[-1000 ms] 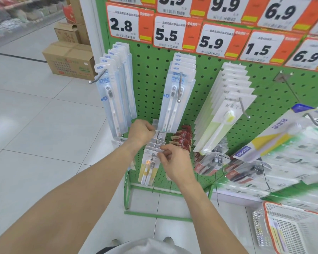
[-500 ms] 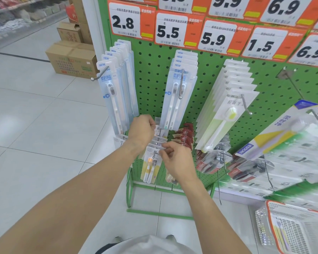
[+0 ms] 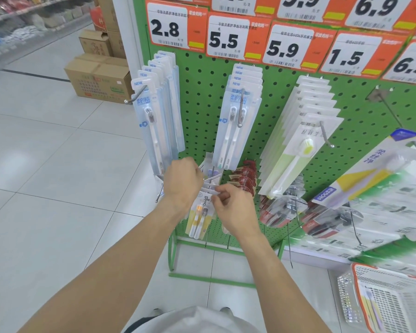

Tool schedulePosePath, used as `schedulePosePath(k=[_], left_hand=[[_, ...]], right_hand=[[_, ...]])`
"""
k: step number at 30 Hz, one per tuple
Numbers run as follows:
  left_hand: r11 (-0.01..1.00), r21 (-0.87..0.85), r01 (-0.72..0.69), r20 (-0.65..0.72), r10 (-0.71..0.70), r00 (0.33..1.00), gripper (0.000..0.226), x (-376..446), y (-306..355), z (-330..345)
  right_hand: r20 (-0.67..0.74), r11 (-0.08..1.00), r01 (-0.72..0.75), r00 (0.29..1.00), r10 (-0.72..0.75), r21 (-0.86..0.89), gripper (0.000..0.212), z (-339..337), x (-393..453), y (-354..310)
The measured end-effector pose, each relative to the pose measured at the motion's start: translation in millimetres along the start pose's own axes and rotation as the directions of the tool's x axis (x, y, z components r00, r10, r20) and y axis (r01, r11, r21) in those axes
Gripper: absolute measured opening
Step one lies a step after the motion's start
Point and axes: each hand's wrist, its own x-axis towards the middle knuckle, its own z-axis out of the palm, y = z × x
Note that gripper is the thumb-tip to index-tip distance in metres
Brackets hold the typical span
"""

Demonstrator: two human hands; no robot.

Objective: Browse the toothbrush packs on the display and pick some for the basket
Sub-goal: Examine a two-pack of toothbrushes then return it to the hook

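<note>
Head view looks down two bare forearms reaching forward to the lower row of a green pegboard display (image 3: 202,121). Left hand (image 3: 183,181) is held knuckles-up with its fingers curled over the tops of a row of toothbrush packs (image 3: 199,215) hanging on a low hook; what the fingertips hold is hidden behind the hand. Right hand (image 3: 233,207) sits just beside it, slightly lower, thumb and forefinger pinching the white top edge of the front pack, the one with orange-and-white brushes. Both wrists are nearly level and the hands almost touch. Above them hang blue single-brush packs (image 3: 154,121) and twin-brush packs (image 3: 235,121); green-brush packs (image 3: 296,150) hang to the right. An orange-rimmed basket (image 3: 370,296) stands on the floor at lower right, with a pack lying in it.
</note>
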Motion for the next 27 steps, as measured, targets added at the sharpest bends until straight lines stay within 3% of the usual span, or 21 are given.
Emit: schedulePosePath(k=[9, 12, 17, 20, 27], left_hand=[[0.949, -0.314, 0.034, -0.243, -0.114, 0.963, 0.009, -41, -7, -14], [0.894, -0.448, -0.009, -0.340, -0.161, 0.927, 0.005, -54, -8, -21], [0.859, -0.481, -0.175, -0.502, -0.106, 0.858, 0.007, -72, -9, -36], [0.783, -0.586, -0.208, -0.504, -0.151, 0.850, 0.011, -81, -7, -50], [0.567, -0.822, -0.053, -0.322, -0.385, 0.865, 0.012, -90, 0, -72]], right_hand=[[-0.022, 1.000, -0.013, 1.000, 0.013, -0.001, 0.024, 2, -1, -1], [-0.043, 1.000, -0.006, 0.999, 0.006, -0.009, 0.024, 3, -2, -2], [-0.066, 1.000, 0.013, 0.998, -0.015, -0.028, 0.025, 8, -4, 0], [-0.076, 0.999, 0.013, 0.997, -0.017, -0.044, 0.029, 10, -5, 1], [-0.107, 1.000, -0.021, 0.994, 0.022, 0.017, 0.036, 13, -10, -2]])
